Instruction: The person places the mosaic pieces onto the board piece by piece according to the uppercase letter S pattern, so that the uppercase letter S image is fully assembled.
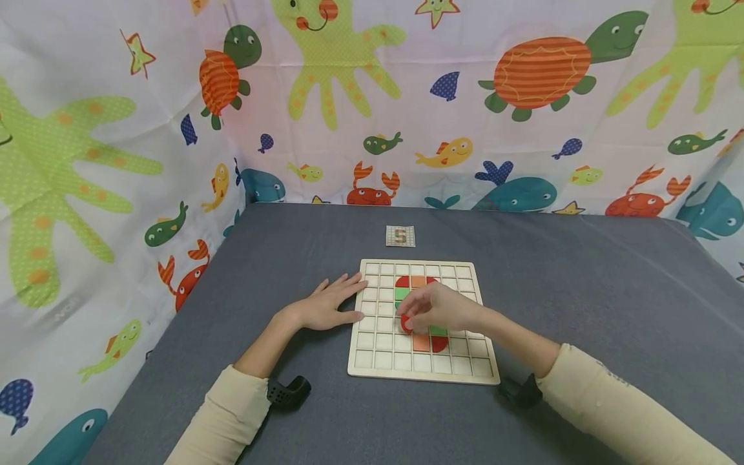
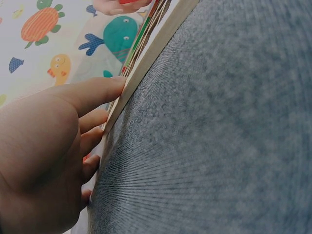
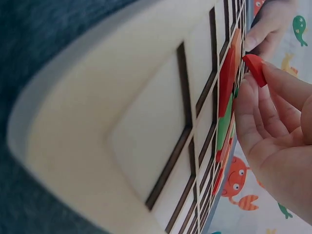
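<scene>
A wooden grid board lies on the grey cloth with colored pieces set in its middle squares. Fingers extended, my left hand rests at the board's left edge, thumb and fingertips touching the rim in the left wrist view. Over the middle of the grid, my right hand pinches a red piece with a rounded side between thumb and fingers. Near it sit an orange square, a red quarter-round piece and a green piece. The right hand hides some of the central squares.
Behind the board lies a small card printed with a colored grid pattern. A curtain with sea animals hangs along the back and left sides of the grey table. Black bands circle both wrists.
</scene>
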Tool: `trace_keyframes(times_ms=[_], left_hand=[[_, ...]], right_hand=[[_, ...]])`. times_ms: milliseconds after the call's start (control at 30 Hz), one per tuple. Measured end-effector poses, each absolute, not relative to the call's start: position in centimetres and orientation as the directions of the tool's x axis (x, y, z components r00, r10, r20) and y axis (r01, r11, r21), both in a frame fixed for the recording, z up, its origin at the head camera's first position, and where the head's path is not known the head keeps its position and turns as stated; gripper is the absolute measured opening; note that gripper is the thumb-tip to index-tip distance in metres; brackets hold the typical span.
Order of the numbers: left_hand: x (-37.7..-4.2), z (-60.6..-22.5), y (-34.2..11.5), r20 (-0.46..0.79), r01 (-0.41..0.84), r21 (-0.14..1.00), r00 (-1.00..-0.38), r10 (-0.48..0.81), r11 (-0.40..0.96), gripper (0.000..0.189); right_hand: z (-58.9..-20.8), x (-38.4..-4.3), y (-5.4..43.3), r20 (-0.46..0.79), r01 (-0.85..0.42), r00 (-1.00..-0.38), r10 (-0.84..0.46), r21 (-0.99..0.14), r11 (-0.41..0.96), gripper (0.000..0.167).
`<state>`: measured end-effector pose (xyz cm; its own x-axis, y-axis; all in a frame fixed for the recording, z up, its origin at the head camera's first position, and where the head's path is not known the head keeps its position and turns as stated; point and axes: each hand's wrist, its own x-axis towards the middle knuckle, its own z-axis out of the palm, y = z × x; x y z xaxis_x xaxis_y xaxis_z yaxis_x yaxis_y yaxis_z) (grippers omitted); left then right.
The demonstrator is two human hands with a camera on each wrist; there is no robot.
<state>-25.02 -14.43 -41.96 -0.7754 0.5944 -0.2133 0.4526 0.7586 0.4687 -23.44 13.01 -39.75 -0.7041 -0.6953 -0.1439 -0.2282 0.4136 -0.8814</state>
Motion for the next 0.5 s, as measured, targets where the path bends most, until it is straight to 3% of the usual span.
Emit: trace_keyframes(times_ms=[500], left_hand=[[-25.06, -42.01, -14.35, -0.214, 0.451, 0.472, -0.775, 0.594, 0.758, 0.072]], right_hand=[[-39.65, -22.93, 12.1, -0.137, -0.372, -0.641, -0.755, -0.805, 0.462, 0.017]])
